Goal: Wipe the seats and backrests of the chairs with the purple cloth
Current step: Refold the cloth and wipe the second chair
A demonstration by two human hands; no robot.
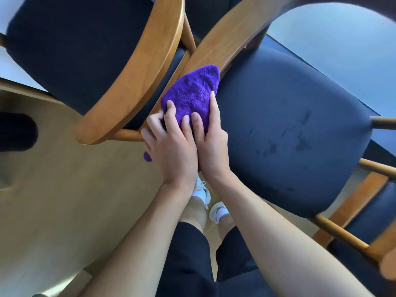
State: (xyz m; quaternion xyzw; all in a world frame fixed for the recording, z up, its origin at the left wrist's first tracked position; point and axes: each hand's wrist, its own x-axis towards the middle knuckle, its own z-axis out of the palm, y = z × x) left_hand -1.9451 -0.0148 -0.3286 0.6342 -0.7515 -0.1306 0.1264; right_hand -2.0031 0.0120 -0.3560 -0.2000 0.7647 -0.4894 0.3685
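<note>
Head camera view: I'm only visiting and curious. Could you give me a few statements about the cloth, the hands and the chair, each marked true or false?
1. Both the left hand and the right hand touch the purple cloth. True.
2. The cloth lies in the middle of the dark seat. False: it sits at the seat's left edge, beside the wooden backrest.
3. The seat shows darker blotches on its fabric. True.
4. The person is barefoot. False: white shoes show below the arms.
</note>
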